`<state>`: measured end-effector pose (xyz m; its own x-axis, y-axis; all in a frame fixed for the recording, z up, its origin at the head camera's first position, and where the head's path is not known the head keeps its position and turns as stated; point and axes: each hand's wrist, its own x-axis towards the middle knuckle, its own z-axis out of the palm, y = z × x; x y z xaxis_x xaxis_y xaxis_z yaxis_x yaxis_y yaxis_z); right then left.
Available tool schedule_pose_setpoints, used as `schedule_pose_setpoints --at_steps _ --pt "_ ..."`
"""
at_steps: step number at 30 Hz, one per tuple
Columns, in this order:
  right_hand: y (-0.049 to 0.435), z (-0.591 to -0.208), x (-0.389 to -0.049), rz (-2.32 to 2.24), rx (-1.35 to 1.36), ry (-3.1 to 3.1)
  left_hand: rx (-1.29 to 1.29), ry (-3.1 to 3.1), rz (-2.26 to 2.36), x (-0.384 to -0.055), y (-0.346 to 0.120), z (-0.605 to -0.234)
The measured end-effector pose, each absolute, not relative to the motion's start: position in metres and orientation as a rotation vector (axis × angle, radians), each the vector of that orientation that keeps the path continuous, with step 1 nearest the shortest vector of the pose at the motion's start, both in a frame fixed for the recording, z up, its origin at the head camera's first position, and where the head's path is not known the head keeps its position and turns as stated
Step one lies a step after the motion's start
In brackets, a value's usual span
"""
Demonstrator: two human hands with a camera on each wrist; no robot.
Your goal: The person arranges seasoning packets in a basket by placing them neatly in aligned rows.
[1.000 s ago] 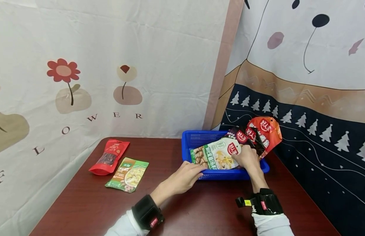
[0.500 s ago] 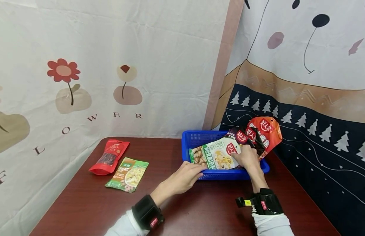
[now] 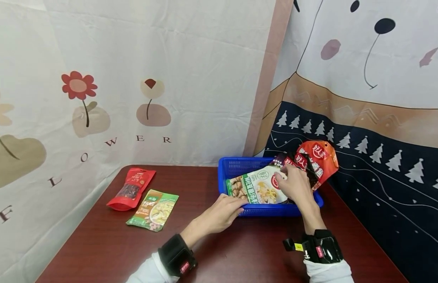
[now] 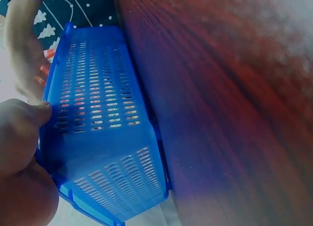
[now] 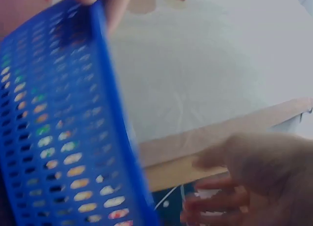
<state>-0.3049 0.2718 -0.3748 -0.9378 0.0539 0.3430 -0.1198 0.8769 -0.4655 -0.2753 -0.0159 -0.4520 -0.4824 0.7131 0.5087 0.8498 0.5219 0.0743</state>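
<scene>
My left hand (image 3: 222, 212) holds the front rim of a blue perforated plastic basket (image 3: 268, 211) near its left corner. In the left wrist view, the thumb (image 4: 43, 113) lies over the outside of the basket wall (image 4: 93, 84). A white and green food packet (image 3: 256, 186) with mushrooms pictured on it lies tilted inside the basket. Over its right end hovers my right hand (image 3: 298, 184). In the right wrist view, that hand (image 5: 259, 177) has loosely bent fingers with nothing between them. Dark packets (image 3: 305, 163) and an orange-red packet (image 3: 321, 159) lean at the basket's right end.
On the table (image 3: 109, 243) to the left lie a red pouch (image 3: 131, 188) with a clear window and a green and yellow packet (image 3: 153, 210). Printed curtains (image 3: 205, 78) hang behind the table and along its right side.
My right hand has let go of the white and green packet and lifted slightly. The packet has shifted a little left in the basket. My left hand has stayed in place.
</scene>
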Motion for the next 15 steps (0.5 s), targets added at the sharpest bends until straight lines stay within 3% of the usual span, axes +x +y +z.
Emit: schedule_pose_setpoints --at_steps 7,15 --pt "0.251 -0.375 -0.289 0.728 0.637 -2.441 -1.301 -2.374 -0.467 -0.275 -0.015 -0.452" --pt "0.238 -0.394 -0.272 0.627 0.861 -2.425 -1.317 -2.348 -0.476 -0.280 -0.019 -0.452"
